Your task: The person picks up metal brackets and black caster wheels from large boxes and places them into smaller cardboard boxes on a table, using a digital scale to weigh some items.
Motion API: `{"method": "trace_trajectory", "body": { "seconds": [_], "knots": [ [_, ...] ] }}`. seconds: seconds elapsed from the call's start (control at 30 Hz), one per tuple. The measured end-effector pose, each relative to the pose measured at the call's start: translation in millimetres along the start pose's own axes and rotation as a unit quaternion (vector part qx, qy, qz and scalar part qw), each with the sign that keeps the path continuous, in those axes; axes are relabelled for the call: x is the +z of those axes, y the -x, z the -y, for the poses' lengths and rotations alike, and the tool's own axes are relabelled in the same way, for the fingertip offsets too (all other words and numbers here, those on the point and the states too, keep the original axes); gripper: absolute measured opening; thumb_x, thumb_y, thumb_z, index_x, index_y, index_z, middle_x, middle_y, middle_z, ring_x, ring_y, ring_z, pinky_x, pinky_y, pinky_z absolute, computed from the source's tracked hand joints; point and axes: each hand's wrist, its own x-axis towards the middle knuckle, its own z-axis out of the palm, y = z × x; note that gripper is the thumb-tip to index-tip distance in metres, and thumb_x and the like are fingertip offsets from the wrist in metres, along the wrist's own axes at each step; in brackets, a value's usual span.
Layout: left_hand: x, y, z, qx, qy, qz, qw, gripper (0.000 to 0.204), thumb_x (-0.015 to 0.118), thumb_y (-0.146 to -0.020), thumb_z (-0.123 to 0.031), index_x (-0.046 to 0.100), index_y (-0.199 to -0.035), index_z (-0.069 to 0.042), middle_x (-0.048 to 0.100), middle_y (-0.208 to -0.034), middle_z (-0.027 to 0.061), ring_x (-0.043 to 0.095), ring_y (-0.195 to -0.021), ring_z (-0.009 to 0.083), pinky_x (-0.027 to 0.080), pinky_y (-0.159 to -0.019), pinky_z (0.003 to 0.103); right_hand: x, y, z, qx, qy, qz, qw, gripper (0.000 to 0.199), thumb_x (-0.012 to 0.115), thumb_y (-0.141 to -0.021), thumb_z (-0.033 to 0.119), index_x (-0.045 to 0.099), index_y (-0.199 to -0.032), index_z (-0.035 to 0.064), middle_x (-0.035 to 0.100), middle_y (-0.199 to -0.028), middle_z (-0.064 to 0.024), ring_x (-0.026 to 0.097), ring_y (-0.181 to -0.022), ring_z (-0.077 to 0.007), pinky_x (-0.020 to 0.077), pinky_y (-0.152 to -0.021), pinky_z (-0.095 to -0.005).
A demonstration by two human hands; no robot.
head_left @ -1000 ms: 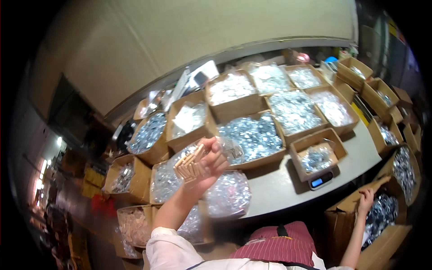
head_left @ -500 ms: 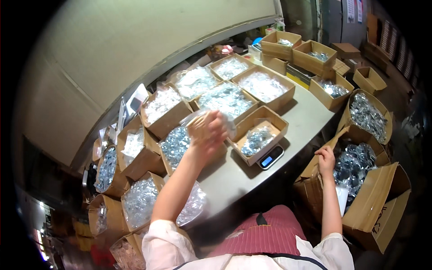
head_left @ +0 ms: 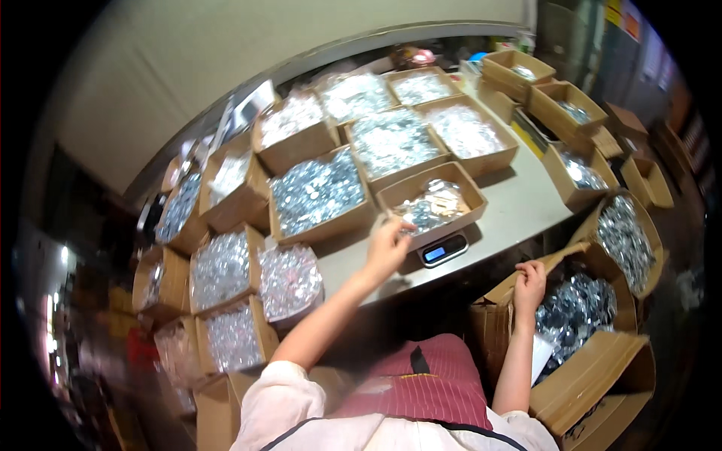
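Lowered since the earlier frame, the left hand (head_left: 387, 244) now sits at the near-left rim of the small cardboard box (head_left: 466, 197) on the digital scale (head_left: 444, 250), fingers loosely curled, nothing visibly held. Box is open-topped, brown, shallow, part-filled with shiny clear packets plus a tan bundle (head_left: 445, 200). It sits mid-table (head_left: 519, 207), near edge. Right hand (head_left: 529, 282) grips the flap of a big carton (head_left: 594, 331) of similar packets, lower right.

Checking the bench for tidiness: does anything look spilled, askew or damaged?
Nothing looks spilled. The small cardboard box sits squarely on the scale, the left hand at its rim. The right hand rests on the open flap of a floor carton.
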Motion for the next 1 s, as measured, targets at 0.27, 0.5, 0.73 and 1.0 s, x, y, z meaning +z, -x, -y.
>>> {"method": "trace_trajectory", "body": {
  "seconds": [0.27,0.5,0.73,1.0],
  "knots": [
    [39.0,270.5,16.6,-0.361,0.016,0.052,0.931,0.019,0.056,-0.088,-0.015,0.068,-0.101,-0.007,0.071,-0.096,0.012,0.068,-0.091,0.029,0.053,-0.082,0.039,1.9,-5.1,-15.0,-0.029,0.106,0.131,0.985,0.019,0.057,-0.075,0.007,0.072,-0.086,0.0097,0.065,-0.095,-0.0089,0.057,-0.089,-0.0303,0.0442,-0.086,-0.0388],
    [32.1,426.2,-8.2,-0.546,-0.04,0.029,0.836,0.02,0.058,-0.087,-0.021,0.07,-0.098,-0.01,0.071,-0.097,0.0148,0.067,-0.092,0.0343,0.052,-0.083,0.043,6.4,-5.9,-18.7,-0.025,0.193,0.287,0.938,0.022,0.058,-0.089,0.025,0.071,-0.102,0.012,0.068,-0.101,-0.0069,0.056,-0.098,-0.0299,0.0424,-0.09,-0.0386],
    [18.2,510.2,-12.2,-0.531,-0.045,-0.009,0.846,0.022,0.055,-0.089,-0.024,0.065,-0.102,-0.008,0.068,-0.099,0.0165,0.064,-0.095,0.0362,0.05,-0.084,0.047,27.4,65.9,64.6,-0.234,0.371,0.357,0.825,0.039,0.061,-0.087,0.038,0.066,-0.116,0.013,0.066,-0.114,-0.011,0.051,-0.119,-0.0341,0.0339,-0.1,-0.0532],
    [-10.8,700.6,-1.6,-0.519,0.059,-0.006,0.853,0.033,0.05,-0.093,-0.03,0.064,-0.11,-0.005,0.067,-0.101,0.0219,0.063,-0.099,0.0395,0.049,-0.084,0.044,4.6,346.6,291.3,-0.37,-0.106,0.732,0.562,0.031,0.067,-0.08,0.009,0.064,-0.11,-0.0007,0.064,-0.109,-0.0206,0.06,-0.103,-0.0389,0.0483,-0.089,-0.0408]
  ]
}}
